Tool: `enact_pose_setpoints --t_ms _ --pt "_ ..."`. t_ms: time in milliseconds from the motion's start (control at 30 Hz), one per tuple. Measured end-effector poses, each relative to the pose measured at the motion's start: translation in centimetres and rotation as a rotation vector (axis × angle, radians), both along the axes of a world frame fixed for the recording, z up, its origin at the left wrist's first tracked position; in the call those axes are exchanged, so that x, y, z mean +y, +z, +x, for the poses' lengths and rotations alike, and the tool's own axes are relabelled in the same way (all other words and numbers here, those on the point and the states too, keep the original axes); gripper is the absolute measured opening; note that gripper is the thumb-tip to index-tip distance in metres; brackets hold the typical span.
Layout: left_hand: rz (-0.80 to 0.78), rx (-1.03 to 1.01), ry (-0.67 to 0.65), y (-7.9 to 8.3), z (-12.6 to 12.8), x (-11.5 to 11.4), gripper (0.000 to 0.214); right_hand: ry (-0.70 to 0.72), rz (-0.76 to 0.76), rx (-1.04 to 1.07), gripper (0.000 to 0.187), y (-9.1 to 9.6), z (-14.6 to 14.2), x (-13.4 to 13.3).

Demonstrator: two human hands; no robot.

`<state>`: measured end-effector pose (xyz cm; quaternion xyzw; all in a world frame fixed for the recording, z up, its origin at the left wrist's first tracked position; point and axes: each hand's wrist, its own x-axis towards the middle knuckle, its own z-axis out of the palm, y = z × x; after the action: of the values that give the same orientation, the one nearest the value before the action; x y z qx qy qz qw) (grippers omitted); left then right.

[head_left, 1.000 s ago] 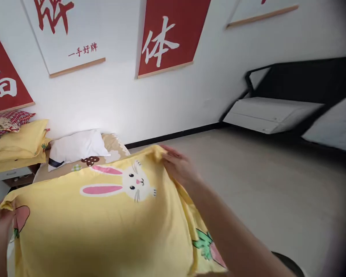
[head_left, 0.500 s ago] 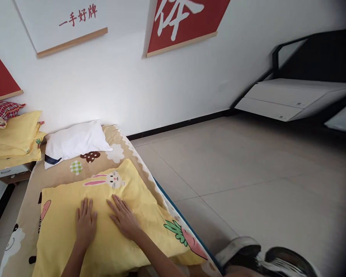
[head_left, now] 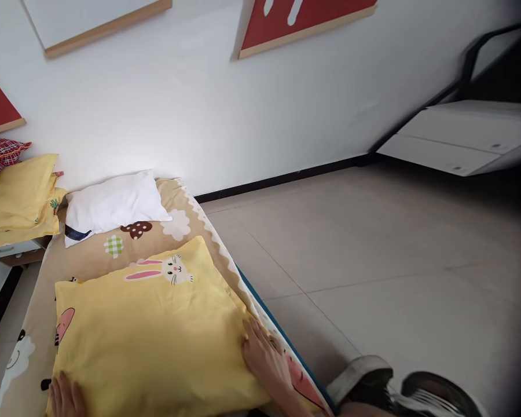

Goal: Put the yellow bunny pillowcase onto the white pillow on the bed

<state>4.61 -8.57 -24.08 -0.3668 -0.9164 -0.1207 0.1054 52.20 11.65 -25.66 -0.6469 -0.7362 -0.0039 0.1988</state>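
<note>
A yellow pillowcase (head_left: 156,330) with a printed rabbit and carrots lies spread over the near part of the bed. At its lower left edge rests my left hand (head_left: 65,397), fingers stretched out on the cloth; the wrist is cut off by the frame. My right hand (head_left: 267,356) lies on the right side of the pillowcase, fingers extended, partly covering the carrot print. Neither hand grips anything. Farther up the bed, a white pillow (head_left: 117,202) sits against the wall end, apart from both hands.
Beneath lies a beige patterned bedsheet (head_left: 95,260). A small cabinet (head_left: 15,252) at left bears folded yellow bedding (head_left: 17,202) and a red plaid cushion (head_left: 2,153). Shoes (head_left: 364,373) show at lower right. A black rack (head_left: 481,63) with white boxes (head_left: 451,136) stands far right.
Both hands have moved apart from the middle of the pillowcase to its left and right sides, and nearer to me. The camera view has tipped slightly downward.
</note>
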Motion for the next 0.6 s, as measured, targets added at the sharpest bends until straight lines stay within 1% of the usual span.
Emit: enact_pose_setpoints --t_ms 33,67,100,133,167,200,233,267,300,333,367,400,433,500,533,600 --pt "0.054 0.021 -0.021 1.0 1.4 1.6 0.068 -0.028 0.072 0.029 0.051 0.9 -2.7 -0.3" --pt "0.09 0.03 -0.095 1.7 3.2 3.3 0.068 0.002 0.111 0.047 0.05 1.9 -5.8 -0.8" --pt "0.093 0.033 -0.198 2.3 5.2 5.0 0.067 0.088 0.165 0.102 0.051 2.8 -8.9 -1.5" --pt "0.084 0.036 -0.305 2.5 7.5 6.7 0.066 0.223 0.227 0.139 0.054 3.7 -12.0 -2.3" --pt "0.101 0.041 -0.461 2.5 9.8 8.2 0.067 0.371 0.27 0.145 0.058 4.4 -14.6 -3.1" --pt "0.126 0.075 -0.587 2.3 11.9 9.5 0.067 0.525 0.298 0.124 0.06 5.0 -16.7 -3.8" --pt "0.139 0.109 -0.657 1.9 13.6 10.4 0.067 0.636 0.3 0.097 0.061 5.3 -18.1 -4.4" --pt "0.155 0.132 -0.708 1.5 14.8 10.8 0.067 0.73 0.29 0.067 0.062 5.5 -18.6 -4.7" --pt "0.147 0.148 -0.752 0.9 15.4 10.8 0.066 0.8 0.271 0.041 0.063 5.3 -18.2 -4.6" --pt "0.12 0.15 -0.779 0.4 15.4 10.3 0.065 0.845 0.248 0.022 0.063 5.1 -17.1 -4.4" --pt "0.074 0.14 -0.785 -0.1 14.8 9.4 0.062 0.871 0.226 0.012 0.063 4.6 -15.4 -3.9" --pt "0.01 0.119 -0.766 -0.6 13.7 8.1 0.06 0.865 0.203 0.008 0.063 4.1 -13.2 -3.3" --pt "-0.06 0.092 -0.712 -1.1 12.4 6.5 0.058 0.822 0.174 0.009 0.062 3.5 -10.8 -2.7" --pt "-0.166 0.029 -0.528 -1.9 9.5 3.0 0.059 0.641 0.078 0.012 0.06 2.3 -5.8 -1.6" --pt "-0.184 0.001 -0.421 -2.2 8.2 1.3 0.061 0.561 0.006 0.005 0.059 1.7 -3.4 -1.2" --pt "-0.153 -0.04 -0.239 -2.4 6.0 -1.8 0.065 0.471 -0.146 -0.019 0.061 0.7 0.8 -1.0"
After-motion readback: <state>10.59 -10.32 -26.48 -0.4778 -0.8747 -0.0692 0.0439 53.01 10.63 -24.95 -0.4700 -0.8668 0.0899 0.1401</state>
